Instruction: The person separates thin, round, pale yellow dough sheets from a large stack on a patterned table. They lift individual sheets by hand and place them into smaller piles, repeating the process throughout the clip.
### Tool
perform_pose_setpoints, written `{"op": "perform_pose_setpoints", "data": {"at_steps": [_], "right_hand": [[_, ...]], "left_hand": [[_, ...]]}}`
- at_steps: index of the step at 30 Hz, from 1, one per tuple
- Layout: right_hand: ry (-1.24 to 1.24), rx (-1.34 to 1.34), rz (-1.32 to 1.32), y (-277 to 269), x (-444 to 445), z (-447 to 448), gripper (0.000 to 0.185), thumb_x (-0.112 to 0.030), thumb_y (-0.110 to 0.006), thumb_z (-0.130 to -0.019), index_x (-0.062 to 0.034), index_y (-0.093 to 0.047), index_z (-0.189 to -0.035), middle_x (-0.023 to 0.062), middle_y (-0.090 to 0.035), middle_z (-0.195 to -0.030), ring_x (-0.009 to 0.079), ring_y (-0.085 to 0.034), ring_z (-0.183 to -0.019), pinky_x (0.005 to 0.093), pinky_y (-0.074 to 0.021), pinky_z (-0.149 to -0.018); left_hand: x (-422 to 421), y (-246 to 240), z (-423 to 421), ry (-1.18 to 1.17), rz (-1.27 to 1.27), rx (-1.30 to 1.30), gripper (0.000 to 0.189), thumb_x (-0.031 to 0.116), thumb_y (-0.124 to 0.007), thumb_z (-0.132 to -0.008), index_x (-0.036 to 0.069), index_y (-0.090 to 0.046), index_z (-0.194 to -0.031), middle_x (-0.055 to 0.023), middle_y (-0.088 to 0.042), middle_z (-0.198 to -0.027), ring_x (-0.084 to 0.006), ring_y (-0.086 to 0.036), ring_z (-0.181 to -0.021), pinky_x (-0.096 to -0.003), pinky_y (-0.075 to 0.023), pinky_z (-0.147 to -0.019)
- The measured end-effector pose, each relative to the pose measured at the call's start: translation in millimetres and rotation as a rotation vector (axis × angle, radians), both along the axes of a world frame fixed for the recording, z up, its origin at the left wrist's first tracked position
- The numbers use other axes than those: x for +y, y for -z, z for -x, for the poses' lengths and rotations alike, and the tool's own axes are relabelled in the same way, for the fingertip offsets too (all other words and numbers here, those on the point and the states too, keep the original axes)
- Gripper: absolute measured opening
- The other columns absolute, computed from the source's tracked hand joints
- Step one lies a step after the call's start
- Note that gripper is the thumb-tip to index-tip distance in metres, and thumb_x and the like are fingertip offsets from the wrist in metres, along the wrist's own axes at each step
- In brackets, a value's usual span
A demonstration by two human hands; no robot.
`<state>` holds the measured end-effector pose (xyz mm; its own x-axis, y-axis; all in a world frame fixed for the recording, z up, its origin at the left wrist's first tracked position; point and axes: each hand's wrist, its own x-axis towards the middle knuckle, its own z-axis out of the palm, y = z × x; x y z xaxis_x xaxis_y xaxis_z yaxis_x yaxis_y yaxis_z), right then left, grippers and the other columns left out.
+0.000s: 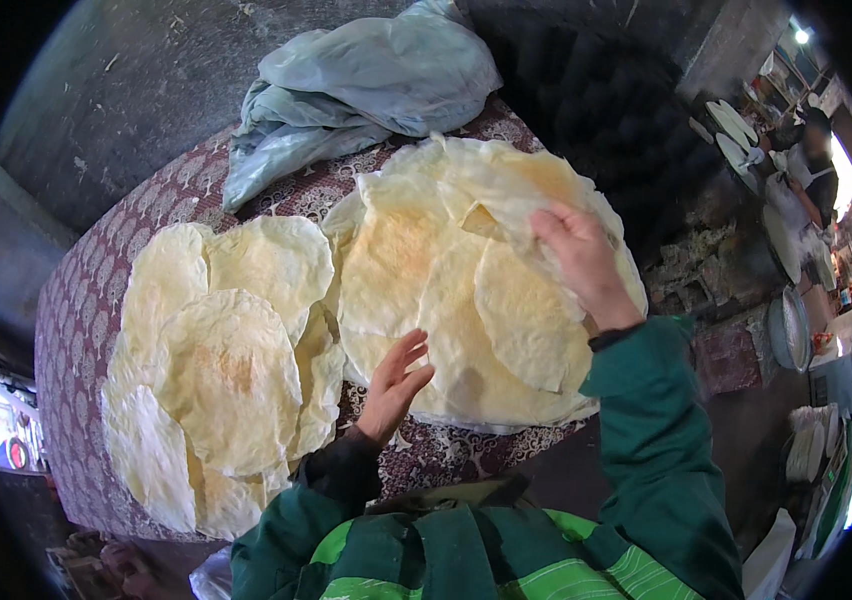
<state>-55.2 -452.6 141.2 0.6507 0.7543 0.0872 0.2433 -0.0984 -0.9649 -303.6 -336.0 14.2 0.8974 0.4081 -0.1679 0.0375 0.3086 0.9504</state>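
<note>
Thin round flatbreads (pixel 388 262) overlap in a broad pile in front of me, pale with browned patches. My right hand (pixel 576 259) is over the pile's right side, its fingers closed on the edge of a flatbread (pixel 505 176) that is blurred towards the far side. Lower down, my left hand (pixel 398 386) hovers at the near edge of the same pile, fingers apart and holding nothing. To the left lies a second group of overlapping flatbreads (pixel 235 375), with one browned round on top.
A patterned maroon cloth (pixel 118 247) covers the table under the bread. Bunched grey-blue plastic sheeting (pixel 373 75) lies at the far edge. At the far right a person (pixel 816 165) stands among pale round pieces, near a metal basin (pixel 790 328).
</note>
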Motion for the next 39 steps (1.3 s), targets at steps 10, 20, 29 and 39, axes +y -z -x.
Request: {"op": "perform_pose_setpoints", "data": {"at_steps": [10,20,29,39], "right_hand": [[0.126,0.864,-0.492,-8.4,-56.3,28.7,0.04,-0.02,-0.048,-0.095,0.0007,-0.044,-0.129,0.0067,-0.057,-0.118,0.0163,-0.057,-0.101,0.0296,-0.046,-0.088],[0.431,0.565,-0.246,76.5,-120.8,3.2,0.032,-0.018,-0.048,-0.096,0.0008,-0.051,-0.121,0.0077,-0.055,-0.118,0.0169,-0.054,-0.104,0.03,-0.0417,-0.092],[-0.32,0.518,-0.382,-25.1,69.8,80.2,0.043,-0.019,-0.044,-0.095,-0.004,-0.039,-0.135,0.0172,-0.055,-0.121,0.0142,-0.063,-0.075,0.0232,-0.0486,-0.06],[-0.225,0.18,0.187,105.5,72.1,113.2,0.029,-0.016,-0.054,-0.09,-0.0011,-0.055,-0.114,0.0094,-0.065,-0.1,0.0156,-0.062,-0.075,0.0267,-0.0482,-0.067]], "left_hand": [[-1.8,32.4,-24.8,0.08,0.859,0.075,0.094,0.07,-0.049,-0.078,0.011,-0.015,-0.143,-0.016,-0.027,-0.145,-0.0305,-0.035,-0.129,-0.044,-0.0312,-0.104],[41.1,-10.6,-3.7,-0.062,0.713,-0.038,0.064,0.004,-0.06,-0.083,0.007,-0.029,-0.138,-0.0086,-0.058,-0.111,-0.0194,-0.059,-0.093,-0.0388,-0.0505,-0.083],[260.0,-156.5,112.1,-0.531,-0.165,-0.321,0.045,0.003,-0.065,-0.078,0.005,-0.048,-0.119,-0.0101,-0.059,-0.106,-0.0211,-0.062,-0.092,-0.0353,-0.0541,-0.078],[454.4,78.9,539.2,-1.273,-0.225,0.187,0.036,0.015,-0.058,-0.08,0.007,-0.054,-0.115,-0.0064,-0.059,-0.1,-0.0226,-0.057,-0.079,-0.0334,-0.05,-0.066]]}}
